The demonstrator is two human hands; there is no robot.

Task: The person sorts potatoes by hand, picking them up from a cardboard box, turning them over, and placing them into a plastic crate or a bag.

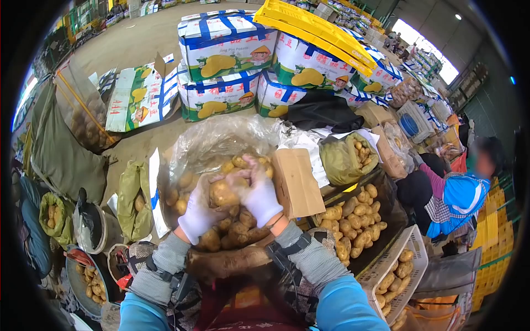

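Observation:
Both my hands wear white gloves and meet over an open box lined with clear plastic [190, 135] and filled with potatoes [237, 234]. Between them is a large potato [222, 194]. My left hand [197, 212] curls round its left side. From the right, my right hand [259, 190] closes on the same potato, its fingers slightly smeared by motion. More potatoes lie just beneath and behind the gloves. The box's brown near edge [229, 263] is right in front of my body.
Right of the box stand a cardboard flap [298, 182], a dark bin's potatoes [359, 220] and a white crate [417, 259]. Printed potato cartons [221, 94] with yellow crates [314, 33] on top are stacked ahead. Green sacks [135, 204] and a bucket [99, 231] stand left; a person [458, 193] sits right.

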